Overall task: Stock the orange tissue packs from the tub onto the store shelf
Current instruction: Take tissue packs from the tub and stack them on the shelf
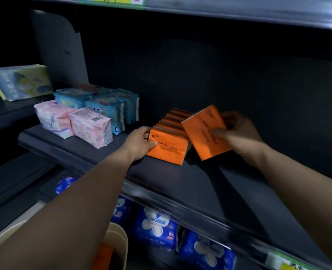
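Observation:
A row of several orange tissue packs (168,145) stands on the dark store shelf (210,184), running from front to back. My left hand (141,142) grips the left side of the front pack, thumb on its face. My right hand (235,129) holds another orange pack (202,129), tilted, just right of the row and leaning against it. At the bottom edge a beige tub (118,244) shows, with an orange pack (102,258) inside, partly hidden by my left forearm.
Pink packs (73,121) and blue packs (110,106) stand on the same shelf to the left. A yellow-edged pack (20,80) lies on the neighbouring shelf at far left. Blue packs (153,227) fill the shelf below. The upper shelf edge (239,14) hangs overhead.

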`<state>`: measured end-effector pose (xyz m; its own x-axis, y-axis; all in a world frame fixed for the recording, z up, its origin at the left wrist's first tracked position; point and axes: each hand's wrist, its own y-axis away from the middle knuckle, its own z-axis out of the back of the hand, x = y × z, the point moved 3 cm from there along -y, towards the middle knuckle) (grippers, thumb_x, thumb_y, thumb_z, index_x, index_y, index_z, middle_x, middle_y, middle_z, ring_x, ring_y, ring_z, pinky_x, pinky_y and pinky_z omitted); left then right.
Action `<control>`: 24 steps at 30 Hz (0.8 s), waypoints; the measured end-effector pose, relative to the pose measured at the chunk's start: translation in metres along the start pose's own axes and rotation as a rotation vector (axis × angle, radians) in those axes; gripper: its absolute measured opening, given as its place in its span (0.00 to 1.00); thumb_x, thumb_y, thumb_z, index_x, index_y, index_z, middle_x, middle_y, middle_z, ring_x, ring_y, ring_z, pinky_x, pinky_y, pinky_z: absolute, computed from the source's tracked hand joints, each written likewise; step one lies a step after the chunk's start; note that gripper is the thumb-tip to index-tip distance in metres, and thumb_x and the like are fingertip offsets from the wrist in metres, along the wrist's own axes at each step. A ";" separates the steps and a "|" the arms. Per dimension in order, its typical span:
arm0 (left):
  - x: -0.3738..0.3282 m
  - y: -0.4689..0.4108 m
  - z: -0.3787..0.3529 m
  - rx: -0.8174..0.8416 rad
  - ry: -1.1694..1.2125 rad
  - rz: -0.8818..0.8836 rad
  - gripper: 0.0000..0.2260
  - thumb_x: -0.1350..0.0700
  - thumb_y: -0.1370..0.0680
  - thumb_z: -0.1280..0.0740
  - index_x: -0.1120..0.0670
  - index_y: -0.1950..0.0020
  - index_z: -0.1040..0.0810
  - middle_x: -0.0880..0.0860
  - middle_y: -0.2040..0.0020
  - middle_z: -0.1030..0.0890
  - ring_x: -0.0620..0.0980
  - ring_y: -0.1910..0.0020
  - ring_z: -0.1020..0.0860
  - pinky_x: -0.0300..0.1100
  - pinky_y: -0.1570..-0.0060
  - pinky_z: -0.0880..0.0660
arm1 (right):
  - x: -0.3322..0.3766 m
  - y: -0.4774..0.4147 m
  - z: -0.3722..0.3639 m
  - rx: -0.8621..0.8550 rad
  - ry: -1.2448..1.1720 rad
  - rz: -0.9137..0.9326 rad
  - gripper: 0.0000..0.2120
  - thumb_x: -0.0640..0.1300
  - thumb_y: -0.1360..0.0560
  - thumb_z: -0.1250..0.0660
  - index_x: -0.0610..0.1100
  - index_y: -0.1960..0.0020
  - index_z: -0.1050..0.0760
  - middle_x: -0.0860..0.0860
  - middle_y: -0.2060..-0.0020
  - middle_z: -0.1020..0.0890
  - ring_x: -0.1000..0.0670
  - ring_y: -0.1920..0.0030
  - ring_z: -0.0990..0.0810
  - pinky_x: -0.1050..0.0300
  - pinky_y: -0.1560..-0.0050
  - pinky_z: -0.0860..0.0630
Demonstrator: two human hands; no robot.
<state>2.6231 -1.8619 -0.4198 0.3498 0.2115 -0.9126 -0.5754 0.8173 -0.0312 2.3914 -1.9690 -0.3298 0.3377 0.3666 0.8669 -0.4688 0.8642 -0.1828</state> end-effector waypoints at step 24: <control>0.021 0.037 0.050 -0.221 -0.123 -0.027 0.12 0.59 0.22 0.36 0.59 0.39 0.24 0.53 0.51 0.20 0.50 0.49 0.21 0.36 0.49 0.31 | 0.010 0.024 -0.082 0.196 0.273 0.207 0.18 0.44 0.38 0.22 0.53 0.53 0.26 0.54 0.55 0.19 0.52 0.53 0.21 0.57 0.51 0.23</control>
<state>2.6461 -1.8008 -0.4195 0.4467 0.2655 -0.8544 -0.7077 0.6891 -0.1559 2.4505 -1.9163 -0.3634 0.4118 0.6273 0.6610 -0.6877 0.6899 -0.2262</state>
